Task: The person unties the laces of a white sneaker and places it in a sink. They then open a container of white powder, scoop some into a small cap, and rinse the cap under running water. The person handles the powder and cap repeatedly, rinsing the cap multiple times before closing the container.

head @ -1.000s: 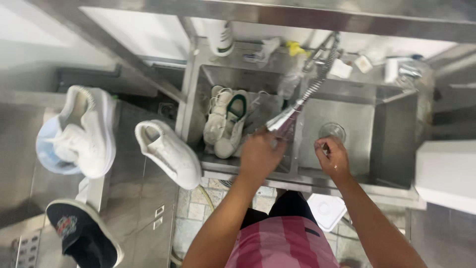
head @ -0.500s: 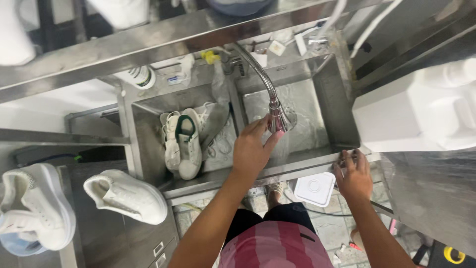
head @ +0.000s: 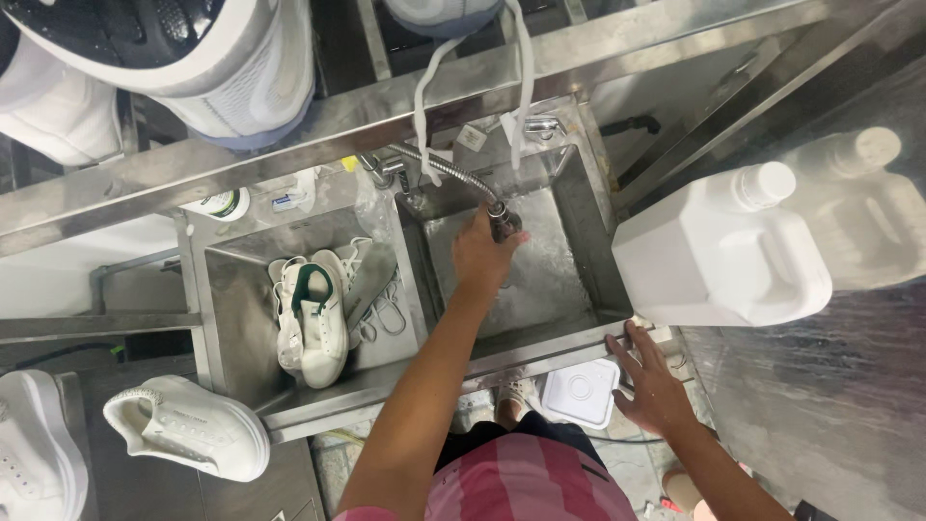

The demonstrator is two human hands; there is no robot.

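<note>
Two hands are at the steel sink [head: 579, 207]. The left hand [head: 485, 256] is closed around the spray head [head: 502, 224] of the hose [head: 439, 166] and holds it over the right basin. The right hand [head: 648, 374] lies with spread fingers, holding nothing, on the near right corner of the sink rim, just below a white jug [head: 719, 256] on the surface to the right. One pair of white shoes [head: 313, 318] lies in the left basin, left of the spray head. One more white shoe [head: 188, 426] rests on the surface at near left. A second, blurred jug [head: 863, 207] stands further right.
</note>
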